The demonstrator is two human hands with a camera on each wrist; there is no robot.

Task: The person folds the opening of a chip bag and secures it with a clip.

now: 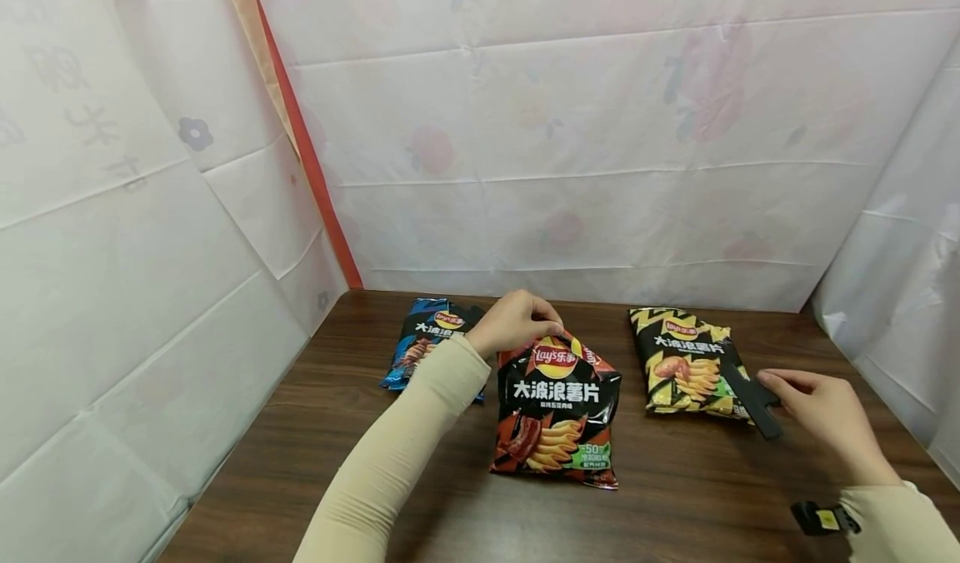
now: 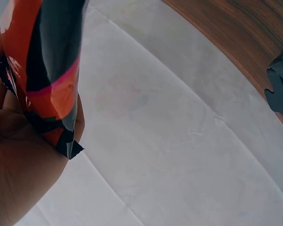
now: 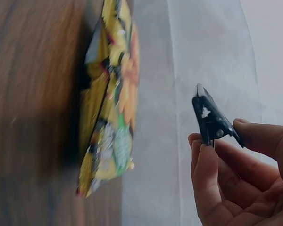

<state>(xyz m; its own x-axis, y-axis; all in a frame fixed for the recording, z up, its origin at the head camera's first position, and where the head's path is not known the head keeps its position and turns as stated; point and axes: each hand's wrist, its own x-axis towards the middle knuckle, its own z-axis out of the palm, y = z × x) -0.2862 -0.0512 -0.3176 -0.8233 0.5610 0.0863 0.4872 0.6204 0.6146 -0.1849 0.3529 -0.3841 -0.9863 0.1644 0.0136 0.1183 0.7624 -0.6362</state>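
Observation:
A red and black chip bag (image 1: 557, 409) stands at the middle of the wooden table (image 1: 675, 496). My left hand (image 1: 516, 321) pinches its top edge; the left wrist view shows that red bag (image 2: 45, 70) caught between my fingers. My right hand (image 1: 821, 409) holds a long black bag clip (image 1: 752, 399) beside the yellow chip bag (image 1: 686, 361). In the right wrist view the clip (image 3: 210, 117) sits between thumb and fingers, with the yellow bag (image 3: 111, 117) to its left.
A blue chip bag (image 1: 427, 342) lies at the back left, partly behind my left arm; its corner (image 2: 280, 94) shows in the left wrist view. White paper walls (image 1: 570, 130) close in the back and both sides. A small black device (image 1: 821, 517) sits on my right wrist.

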